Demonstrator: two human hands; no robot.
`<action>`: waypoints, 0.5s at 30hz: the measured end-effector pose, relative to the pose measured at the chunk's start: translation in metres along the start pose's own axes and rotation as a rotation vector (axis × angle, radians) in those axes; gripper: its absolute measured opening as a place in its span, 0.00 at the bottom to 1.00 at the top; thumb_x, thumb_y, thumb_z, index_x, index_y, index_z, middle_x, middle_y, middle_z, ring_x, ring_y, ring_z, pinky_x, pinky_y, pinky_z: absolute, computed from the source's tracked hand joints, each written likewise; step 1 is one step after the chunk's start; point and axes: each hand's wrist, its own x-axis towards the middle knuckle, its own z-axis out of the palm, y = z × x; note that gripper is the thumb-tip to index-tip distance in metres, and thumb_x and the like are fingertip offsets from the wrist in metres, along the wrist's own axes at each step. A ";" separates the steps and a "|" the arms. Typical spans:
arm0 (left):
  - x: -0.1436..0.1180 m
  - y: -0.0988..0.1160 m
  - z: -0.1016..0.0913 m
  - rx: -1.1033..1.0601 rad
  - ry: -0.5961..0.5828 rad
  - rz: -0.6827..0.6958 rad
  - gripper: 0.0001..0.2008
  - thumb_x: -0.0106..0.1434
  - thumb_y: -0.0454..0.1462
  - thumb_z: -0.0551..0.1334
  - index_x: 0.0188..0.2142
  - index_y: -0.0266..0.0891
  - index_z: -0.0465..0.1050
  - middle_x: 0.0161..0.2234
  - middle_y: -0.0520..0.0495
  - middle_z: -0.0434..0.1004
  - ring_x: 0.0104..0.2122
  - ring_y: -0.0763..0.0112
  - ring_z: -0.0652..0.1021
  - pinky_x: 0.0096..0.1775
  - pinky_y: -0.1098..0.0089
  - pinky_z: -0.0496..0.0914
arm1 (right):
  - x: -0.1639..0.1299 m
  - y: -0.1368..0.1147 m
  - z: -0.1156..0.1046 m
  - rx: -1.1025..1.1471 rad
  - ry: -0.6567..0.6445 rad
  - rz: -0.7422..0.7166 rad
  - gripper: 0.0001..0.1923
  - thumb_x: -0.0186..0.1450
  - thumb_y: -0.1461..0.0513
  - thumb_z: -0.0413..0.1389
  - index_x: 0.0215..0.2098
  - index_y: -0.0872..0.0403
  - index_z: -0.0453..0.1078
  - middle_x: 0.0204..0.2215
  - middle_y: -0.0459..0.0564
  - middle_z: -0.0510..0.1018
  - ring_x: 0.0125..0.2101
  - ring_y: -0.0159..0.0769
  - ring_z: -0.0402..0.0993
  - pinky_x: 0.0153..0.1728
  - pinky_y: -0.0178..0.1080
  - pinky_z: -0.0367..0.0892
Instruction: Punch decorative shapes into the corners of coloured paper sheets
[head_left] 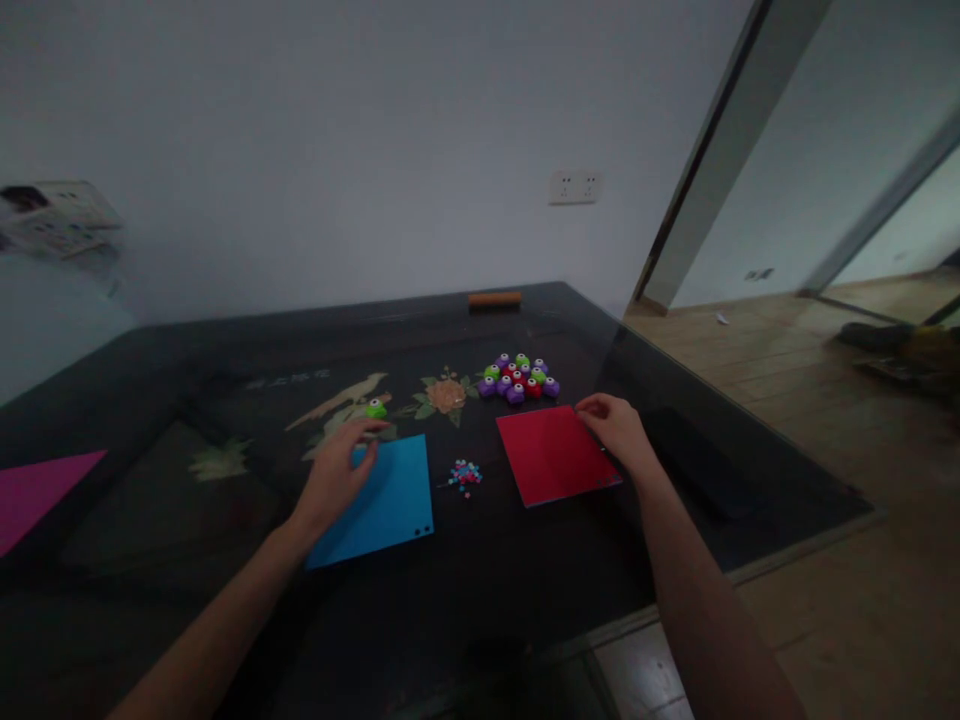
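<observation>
My left hand (341, 475) hovers over the upper left part of a blue paper sheet (394, 500), its thumb and fingers apart and empty. Just beyond those fingertips sits a small green toy with an eye (376, 409). On the other side, my right hand (616, 428) has its thumb and fingertips closed at the far right corner of a red paper sheet (555, 455). Between the two sheets lies a little pile of pink, blue and white beads (465, 474). Behind the red sheet, several purple, green and red eye toys (517, 378) are clustered together.
The dark glossy table (247, 580) bears a printed bird and flower (447, 393). A brown roll (494, 299) lies at its back edge. Part of a pink sheet (45, 490) shows at far left. A wall with a socket (575, 187) stands behind; tiled floor (780, 345) lies to the right.
</observation>
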 end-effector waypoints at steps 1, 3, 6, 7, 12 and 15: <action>-0.003 -0.017 -0.009 0.049 0.014 -0.029 0.14 0.59 0.38 0.53 0.44 0.41 0.69 0.47 0.43 0.73 0.47 0.59 0.73 0.50 0.57 0.66 | 0.000 0.000 0.001 -0.004 0.002 -0.010 0.06 0.57 0.64 0.56 0.33 0.54 0.74 0.30 0.50 0.78 0.32 0.36 0.74 0.34 0.36 0.66; -0.007 -0.041 -0.023 0.064 0.058 -0.124 0.13 0.59 0.39 0.53 0.42 0.41 0.69 0.45 0.43 0.74 0.43 0.60 0.75 0.47 0.59 0.69 | 0.000 0.000 0.002 -0.010 0.012 -0.023 0.06 0.57 0.64 0.56 0.32 0.54 0.74 0.30 0.50 0.78 0.32 0.36 0.74 0.34 0.37 0.66; -0.007 -0.057 -0.033 0.094 0.061 -0.164 0.13 0.59 0.41 0.53 0.42 0.42 0.70 0.44 0.45 0.75 0.41 0.60 0.76 0.45 0.62 0.69 | 0.000 -0.001 0.005 -0.013 0.030 -0.014 0.07 0.56 0.63 0.56 0.32 0.54 0.74 0.29 0.50 0.78 0.31 0.36 0.74 0.33 0.37 0.65; -0.006 -0.059 -0.034 0.116 0.047 -0.133 0.14 0.59 0.41 0.54 0.42 0.42 0.70 0.44 0.45 0.76 0.42 0.60 0.76 0.46 0.62 0.69 | 0.000 -0.002 0.005 -0.014 0.033 -0.014 0.07 0.56 0.63 0.56 0.33 0.54 0.74 0.28 0.50 0.77 0.30 0.36 0.73 0.32 0.36 0.65; -0.004 -0.071 -0.034 0.232 -0.028 -0.002 0.12 0.59 0.40 0.53 0.40 0.41 0.72 0.42 0.43 0.75 0.46 0.59 0.73 0.50 0.60 0.65 | -0.003 -0.006 0.004 -0.005 0.081 -0.058 0.08 0.54 0.61 0.57 0.33 0.55 0.74 0.25 0.47 0.75 0.27 0.35 0.71 0.29 0.35 0.62; -0.006 -0.075 -0.034 0.244 0.003 -0.038 0.13 0.59 0.39 0.53 0.40 0.40 0.72 0.41 0.43 0.75 0.44 0.59 0.74 0.48 0.61 0.66 | -0.004 -0.008 0.005 0.011 0.115 -0.078 0.09 0.54 0.61 0.57 0.33 0.55 0.74 0.25 0.47 0.74 0.27 0.34 0.70 0.29 0.35 0.62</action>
